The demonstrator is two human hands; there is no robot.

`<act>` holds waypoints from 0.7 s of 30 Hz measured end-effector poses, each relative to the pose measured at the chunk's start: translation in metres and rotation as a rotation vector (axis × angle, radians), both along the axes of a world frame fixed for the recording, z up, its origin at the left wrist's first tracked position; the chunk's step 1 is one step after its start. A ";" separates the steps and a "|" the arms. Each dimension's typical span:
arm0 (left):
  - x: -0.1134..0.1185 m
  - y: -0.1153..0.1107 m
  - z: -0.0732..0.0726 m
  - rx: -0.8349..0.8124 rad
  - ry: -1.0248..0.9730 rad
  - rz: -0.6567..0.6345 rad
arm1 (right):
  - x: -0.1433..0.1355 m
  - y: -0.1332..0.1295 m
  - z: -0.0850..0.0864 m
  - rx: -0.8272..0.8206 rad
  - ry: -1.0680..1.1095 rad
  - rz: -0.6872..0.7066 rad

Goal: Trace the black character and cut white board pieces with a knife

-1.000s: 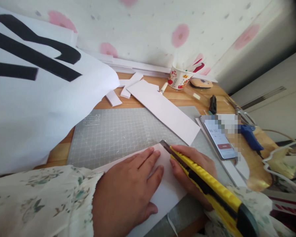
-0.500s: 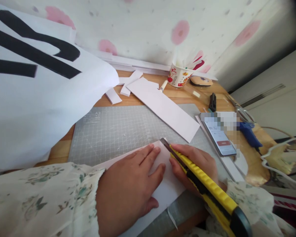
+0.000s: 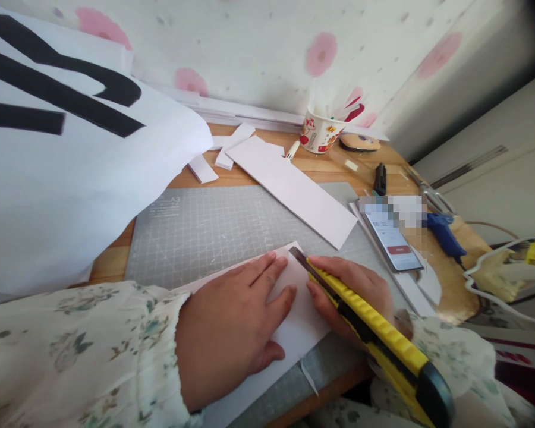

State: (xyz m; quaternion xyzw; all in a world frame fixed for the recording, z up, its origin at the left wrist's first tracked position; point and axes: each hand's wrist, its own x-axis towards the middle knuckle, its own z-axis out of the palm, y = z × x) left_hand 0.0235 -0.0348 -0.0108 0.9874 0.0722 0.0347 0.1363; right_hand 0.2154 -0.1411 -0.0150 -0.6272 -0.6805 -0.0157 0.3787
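Note:
My left hand point(image 3: 236, 324) lies flat with fingers spread, pressing on a white board point(image 3: 301, 333) on the grey cutting mat point(image 3: 205, 226). In my right hand point(image 3: 356, 291) is a yellow and black utility knife point(image 3: 374, 339), its blade extended. The blade tip rests at the board's upper end, just right of my left fingertips. Beyond it, a long white strip of board point(image 3: 294, 190) lies slanted across the mat's far edge. A thin sliver point(image 3: 309, 378) sticks out by the board's near edge.
A big white sheet with black strokes point(image 3: 151, 154) bulges at left. Small white offcuts point(image 3: 236, 145) lie behind the mat. A paper cup point(image 3: 320, 132) stands near the wall. To the right are a phone point(image 3: 395, 241), a blue glue gun point(image 3: 446, 235), scissors point(image 3: 437, 196) and a cable point(image 3: 485, 273).
The knife tip has shifted slightly nearer along the board from its top corner. The left hand stays pressed on the board. The whole view has moved slightly.

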 end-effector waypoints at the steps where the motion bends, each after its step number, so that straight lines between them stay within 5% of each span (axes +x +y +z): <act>1: 0.000 0.000 0.000 -0.001 -0.002 0.000 | 0.000 0.000 0.000 -0.002 0.001 -0.001; 21: 0.000 0.001 0.004 0.006 0.026 -0.009 | 0.003 -0.012 0.004 -0.038 -0.048 0.021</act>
